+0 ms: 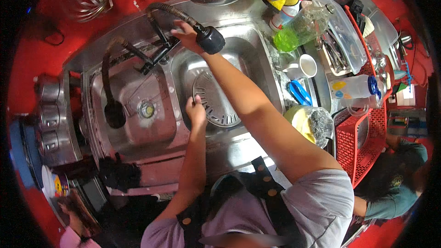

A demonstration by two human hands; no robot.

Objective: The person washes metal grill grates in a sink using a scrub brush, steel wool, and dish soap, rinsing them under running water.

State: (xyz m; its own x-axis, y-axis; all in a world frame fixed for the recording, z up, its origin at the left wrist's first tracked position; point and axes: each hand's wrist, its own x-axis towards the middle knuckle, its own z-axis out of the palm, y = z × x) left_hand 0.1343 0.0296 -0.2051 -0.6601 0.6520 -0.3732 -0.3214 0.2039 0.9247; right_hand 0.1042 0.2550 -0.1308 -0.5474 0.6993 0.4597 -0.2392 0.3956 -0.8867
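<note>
My left hand (196,110) grips the near-left rim of an oval slotted metal tray (220,123), which lies tilted in the right basin of a stainless steel sink (255,55). My right hand (187,38) is raised at the back of that basin, beside the faucet lever and behind the black spray head (211,40) of a flexible faucet. Its fingers are spread; the spray head partly covers the hand and wrist. A second flexible faucet's black head (114,113) hangs over the left basin (155,127), which has a drain strainer (146,109).
Right of the sink stand a white mug (307,65), a blue brush (300,93), a clear plastic bottle (306,24), a tub with yellow sponge and steel wool (310,124), and a red plastic basket (348,144). Other people are at the far right and lower left.
</note>
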